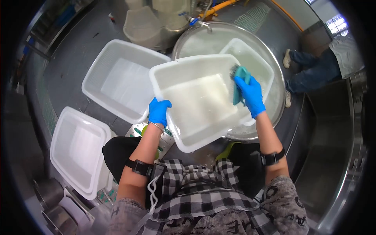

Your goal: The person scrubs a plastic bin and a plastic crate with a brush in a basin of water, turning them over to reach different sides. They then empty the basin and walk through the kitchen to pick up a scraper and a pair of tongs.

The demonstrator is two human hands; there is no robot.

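Note:
A white plastic tub (196, 141) is tilted in front of me, its far right part over a big round metal basin (282, 94). My left hand (158, 111), in a blue glove, is closed around the tub's left rim. In my blue-gloved right hand (251, 94) is a teal scrubbing brush (237, 92), its dark bristles against the tub's right inner wall. Wet, shiny patches show on the tub's bottom. Behind it, another white tub (263, 62) sits in the basin's cloudy water.
Left of me, a white tub (117, 84) rests beside the held one, and stacked tubs (80, 147) stand nearer. Blue-handled taps (193, 21) reach over the basin's far rim. At right, a person (319, 64) stands near a metal counter. Pale containers (143, 27) stand at the back.

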